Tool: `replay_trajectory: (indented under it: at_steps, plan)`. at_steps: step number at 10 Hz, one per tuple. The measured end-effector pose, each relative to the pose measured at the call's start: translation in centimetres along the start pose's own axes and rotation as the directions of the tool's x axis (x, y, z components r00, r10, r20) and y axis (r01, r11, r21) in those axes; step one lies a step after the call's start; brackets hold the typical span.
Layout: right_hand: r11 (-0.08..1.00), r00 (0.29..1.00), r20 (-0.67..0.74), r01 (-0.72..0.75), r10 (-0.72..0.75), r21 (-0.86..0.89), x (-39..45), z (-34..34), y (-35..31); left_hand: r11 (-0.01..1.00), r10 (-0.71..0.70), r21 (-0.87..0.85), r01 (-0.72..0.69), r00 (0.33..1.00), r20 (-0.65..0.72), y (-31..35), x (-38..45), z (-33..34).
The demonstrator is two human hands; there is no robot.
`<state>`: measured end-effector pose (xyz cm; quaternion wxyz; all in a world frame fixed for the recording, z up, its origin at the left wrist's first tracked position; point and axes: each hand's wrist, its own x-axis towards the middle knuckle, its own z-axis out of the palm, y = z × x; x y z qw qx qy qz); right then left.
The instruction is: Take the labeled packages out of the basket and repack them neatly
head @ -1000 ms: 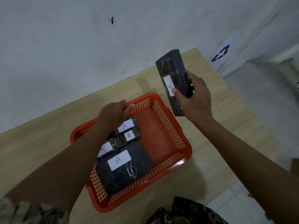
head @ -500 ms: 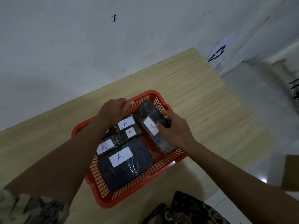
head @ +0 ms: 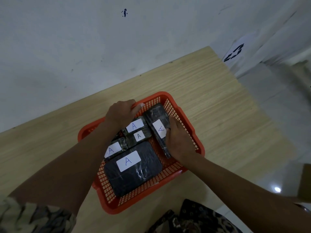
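That long package [head: 157, 122] you had up in the air a second ago is down inside the basket [head: 191, 133] now, tucked along the right-hand wall. Your right hand [head: 178, 140] is curled over it, fingers wrapped on its lower half, gripping the glossy black wrap just under the white label marked A. Your left hand [head: 122, 112] is closed on the far rim, thumb hooked over the orange plastic edge. The basket is a rectangular mesh of orange plastic, sitting on the pale wood-grain tabletop [head: 218, 101]. Inside, the big flat package [head: 133, 167] fills the near end, dark, rounded at the corners, crinkled film catching the light. Just beyond it sit three smaller blocks, each wrapped and labelled A: the left block [head: 113, 148], the small middle block [head: 138, 136] and the far block [head: 134, 126], packed side by side and touching. Your patterned sleeve [head: 33, 217] shows at the bottom left.
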<state>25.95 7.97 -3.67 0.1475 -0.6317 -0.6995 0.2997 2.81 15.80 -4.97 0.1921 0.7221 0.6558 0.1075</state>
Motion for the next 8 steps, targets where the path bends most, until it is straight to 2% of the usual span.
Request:
replay_trajectory:
  at_steps: [2, 3, 6, 7, 8]
  plan:
    - [0.987, 0.987, 0.092, 0.141, -0.133, -0.081, 0.2, 0.4, 1.2, 1.000, -0.012, 0.016, 0.012, 1.000, -0.019, 0.1, -0.1, -0.1]
    - [0.964, 0.978, 0.093, 0.199, -0.185, -0.177, 0.2, 0.2, 1.6, 1.000, 0.000, 0.017, 0.001, 1.000, -0.031, 0.2, -0.1, -0.2]
    - [0.917, 0.941, 0.262, 0.286, -0.214, -0.277, -0.4, -0.2, 2.0, 0.999, 0.005, 0.039, -0.004, 1.000, -0.022, 0.6, -0.4, -0.6]
    - [0.922, 0.940, 0.278, 0.276, -0.199, -0.271, -0.4, -0.4, 1.7, 1.000, 0.015, 0.013, -0.016, 1.000, 0.011, 0.8, -0.4, -0.7]
    - [0.931, 0.951, 0.206, 0.276, -0.229, -0.240, -0.4, -1.4, 0.7, 0.999, -0.002, -0.036, 0.001, 1.000, -0.021, 1.6, -0.8, -1.2]
